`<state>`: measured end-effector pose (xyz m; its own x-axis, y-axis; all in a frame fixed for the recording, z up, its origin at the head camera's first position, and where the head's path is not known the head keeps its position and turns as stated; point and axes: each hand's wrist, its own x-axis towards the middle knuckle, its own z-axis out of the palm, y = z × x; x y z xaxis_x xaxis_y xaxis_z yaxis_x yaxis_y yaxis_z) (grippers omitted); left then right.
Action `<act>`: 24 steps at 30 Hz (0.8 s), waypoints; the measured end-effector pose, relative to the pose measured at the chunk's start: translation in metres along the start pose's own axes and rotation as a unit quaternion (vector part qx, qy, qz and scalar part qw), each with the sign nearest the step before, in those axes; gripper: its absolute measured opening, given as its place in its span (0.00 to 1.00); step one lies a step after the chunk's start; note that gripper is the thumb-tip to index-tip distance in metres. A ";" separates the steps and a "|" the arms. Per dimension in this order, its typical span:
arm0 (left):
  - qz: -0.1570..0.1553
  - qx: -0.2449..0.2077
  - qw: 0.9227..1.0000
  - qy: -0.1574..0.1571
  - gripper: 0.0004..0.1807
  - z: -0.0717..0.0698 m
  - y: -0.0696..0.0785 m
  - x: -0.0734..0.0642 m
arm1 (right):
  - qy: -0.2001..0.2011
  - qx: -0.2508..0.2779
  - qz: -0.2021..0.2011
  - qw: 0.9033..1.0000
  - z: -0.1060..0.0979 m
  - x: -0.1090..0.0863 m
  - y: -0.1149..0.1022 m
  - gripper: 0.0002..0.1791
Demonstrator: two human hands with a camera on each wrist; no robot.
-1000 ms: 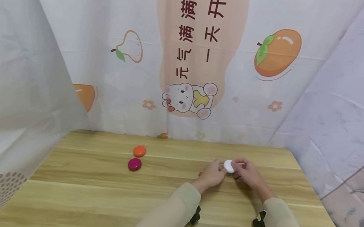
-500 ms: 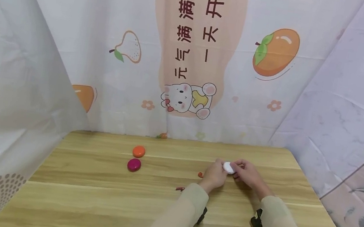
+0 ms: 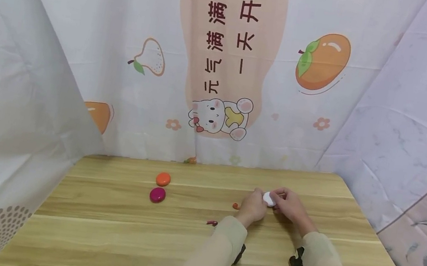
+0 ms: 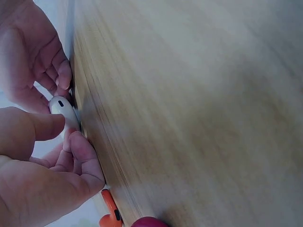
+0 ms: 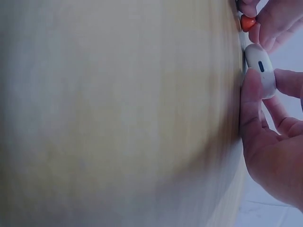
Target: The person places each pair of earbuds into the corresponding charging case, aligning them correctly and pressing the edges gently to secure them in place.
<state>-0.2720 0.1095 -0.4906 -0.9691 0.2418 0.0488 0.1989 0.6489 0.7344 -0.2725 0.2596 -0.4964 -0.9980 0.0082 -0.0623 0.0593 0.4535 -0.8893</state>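
A white, rounded earbud case (image 3: 269, 199) with a small dark slot is held low over the table between both hands. My left hand (image 3: 254, 207) pinches its left side; in the left wrist view the thumb (image 4: 49, 126) lies against the white shell. From the other side my right hand (image 3: 289, 205) grips the case, its thumb and fingers on opposite faces in the right wrist view. An orange earbud (image 3: 235, 206) lies just left of my left hand. Nearer the front, a dark red earbud (image 3: 212, 223) rests beside the left sleeve.
On the left part of the wooden table (image 3: 107, 236) sit an orange round case (image 3: 163, 179) and, just in front of it, a magenta one (image 3: 157, 194). A printed curtain (image 3: 142, 108) hangs along the back edge, with cloth at both sides.
My left hand and forearm have shifted slightly right, uncovering the orange and dark red earbuds. Both hands stay at the white earbud case, which has barely moved.
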 end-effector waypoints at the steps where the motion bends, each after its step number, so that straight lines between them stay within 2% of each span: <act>1: 0.001 -0.001 1.000 0.001 0.07 0.000 0.000 0.000 | 0.001 -0.002 0.001 1.000 0.000 0.000 0.000 0.19; 11: -0.006 0.001 1.000 0.004 0.08 0.002 0.001 -0.001 | 0.004 -0.033 -0.004 0.999 0.000 -0.001 0.003 0.16; 19: 0.007 -0.001 1.000 0.015 0.11 0.001 0.002 -0.003 | 0.004 -0.009 0.000 1.000 -0.001 -0.004 0.004 0.16; 24: 0.021 -0.038 0.999 0.006 0.15 -0.004 -0.001 -0.002 | 0.002 0.019 -0.002 1.000 0.000 -0.006 0.002 0.17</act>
<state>-0.2709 0.1057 -0.4886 -0.9620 0.2584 0.0885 0.2281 0.5815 0.7809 -0.2664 0.2610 -0.4981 -0.9983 0.0111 -0.0573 0.0566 0.4191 -0.9062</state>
